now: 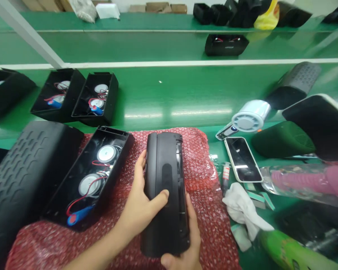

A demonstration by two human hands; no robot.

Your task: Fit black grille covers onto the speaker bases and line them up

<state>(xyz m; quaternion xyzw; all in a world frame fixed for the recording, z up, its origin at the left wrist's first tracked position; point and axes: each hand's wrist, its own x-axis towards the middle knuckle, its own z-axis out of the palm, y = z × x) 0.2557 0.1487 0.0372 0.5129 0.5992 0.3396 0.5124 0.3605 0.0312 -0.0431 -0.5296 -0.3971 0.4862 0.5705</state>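
My left hand (138, 202) grips a black plastic speaker housing (165, 191), with its thumb pressed on the front face and its fingers along the left edge. My right hand (183, 258) holds the housing's lower end, its thumb rising along the right side. The housing rests on red bubble wrap (208, 168). Left of my hands lies an open black speaker enclosure (115, 150), showing two round drivers, red wires and a blue cylindrical part. Beyond it is a black perforated speaker cover (25, 183).
Several open black enclosures (97, 99) and a closed unit (227, 45) stand on green benches ahead. To the right lie a smartphone (242, 159), a small tube (226, 174), a white cloth (245, 208), a small white fan (250, 116) and further speaker casings.
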